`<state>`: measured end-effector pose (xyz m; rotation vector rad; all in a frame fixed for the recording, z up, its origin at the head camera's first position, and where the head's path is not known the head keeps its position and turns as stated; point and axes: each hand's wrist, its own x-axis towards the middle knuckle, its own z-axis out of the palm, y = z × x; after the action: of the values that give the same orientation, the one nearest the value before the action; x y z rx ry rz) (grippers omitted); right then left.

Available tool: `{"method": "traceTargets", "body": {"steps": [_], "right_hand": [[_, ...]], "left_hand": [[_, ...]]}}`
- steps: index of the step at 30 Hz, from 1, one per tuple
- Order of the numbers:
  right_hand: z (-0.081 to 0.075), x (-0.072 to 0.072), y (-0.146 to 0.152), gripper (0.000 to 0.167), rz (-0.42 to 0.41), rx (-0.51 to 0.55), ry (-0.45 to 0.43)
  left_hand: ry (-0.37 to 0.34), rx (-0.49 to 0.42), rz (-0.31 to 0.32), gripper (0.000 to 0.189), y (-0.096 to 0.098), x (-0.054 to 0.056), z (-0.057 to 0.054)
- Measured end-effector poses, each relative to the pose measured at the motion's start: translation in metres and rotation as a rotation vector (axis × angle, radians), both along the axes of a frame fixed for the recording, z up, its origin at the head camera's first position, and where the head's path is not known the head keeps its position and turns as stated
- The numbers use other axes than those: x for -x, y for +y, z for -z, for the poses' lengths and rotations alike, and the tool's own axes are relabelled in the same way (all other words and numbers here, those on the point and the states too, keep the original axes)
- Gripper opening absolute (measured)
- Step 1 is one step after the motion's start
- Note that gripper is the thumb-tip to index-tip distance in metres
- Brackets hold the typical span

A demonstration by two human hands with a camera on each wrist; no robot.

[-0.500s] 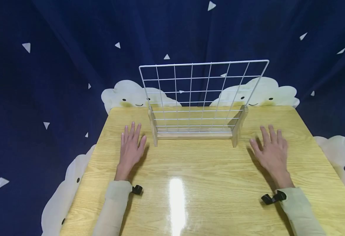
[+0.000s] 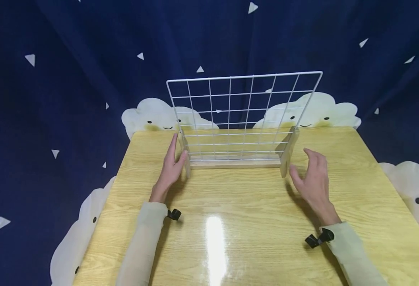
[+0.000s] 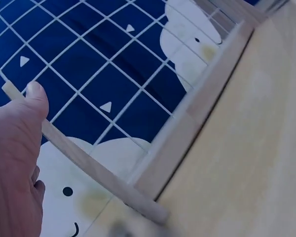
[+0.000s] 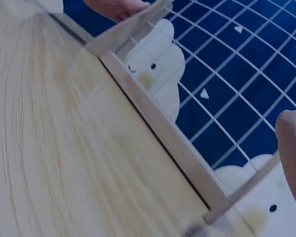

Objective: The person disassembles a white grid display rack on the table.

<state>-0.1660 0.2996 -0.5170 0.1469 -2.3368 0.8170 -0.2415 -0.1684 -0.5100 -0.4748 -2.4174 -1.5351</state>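
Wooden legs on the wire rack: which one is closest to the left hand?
The left wooden leg, beside the left hand. The right wooden leg stands at the other end of the wire grid, nearer the right hand.

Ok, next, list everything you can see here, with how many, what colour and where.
White wire grid panel: one, white, held upright in the stand.
Wooden stand with two side uprights and a crossbar: one, pale wood, toward the table's far edge.
Wood-grain table: one, yellowish, under the stand.
Dark fabric backdrop: one, navy blue, behind and beside the table.
Small triangles: many, white, on the backdrop.
Cloud shapes with faces: four, white, two behind the table, one at each side.
Wrist devices: two, black, at the cuffs.
Sleeves: two, pale beige, on the forearms.
Left hand: one, bare, at the left upright.
Right hand: one, bare, beside the right upright.
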Motion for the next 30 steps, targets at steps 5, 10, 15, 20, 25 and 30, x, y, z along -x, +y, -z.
{"method": "traceTargets", "body": {"steps": [5,10,15,20,25,30], "right_hand": [[-0.002,0.003,-0.016,0.059,-0.039,0.021,0.070],[-0.001,0.004,-0.025,0.057,-0.085,0.034,0.082],[-0.003,0.007,-0.031,0.055,-0.121,0.031,0.110],[-0.006,0.010,-0.035,0.053,-0.083,0.077,0.138],[-0.013,0.025,-0.028,0.060,-0.079,0.187,0.023],[-0.017,0.045,-0.015,0.054,-0.134,0.212,-0.090]], "left_hand": [[-0.022,-0.202,0.029,0.059,0.006,0.013,-0.002],[-0.009,-0.356,0.093,0.050,0.011,0.017,-0.002],[-0.019,-0.376,0.108,0.048,0.017,0.012,-0.014],[-0.040,-0.377,0.097,0.048,0.021,0.001,-0.027],[-0.044,-0.338,0.053,0.045,0.022,-0.001,-0.027],[-0.006,-0.280,0.026,0.042,0.023,-0.004,-0.026]]}}
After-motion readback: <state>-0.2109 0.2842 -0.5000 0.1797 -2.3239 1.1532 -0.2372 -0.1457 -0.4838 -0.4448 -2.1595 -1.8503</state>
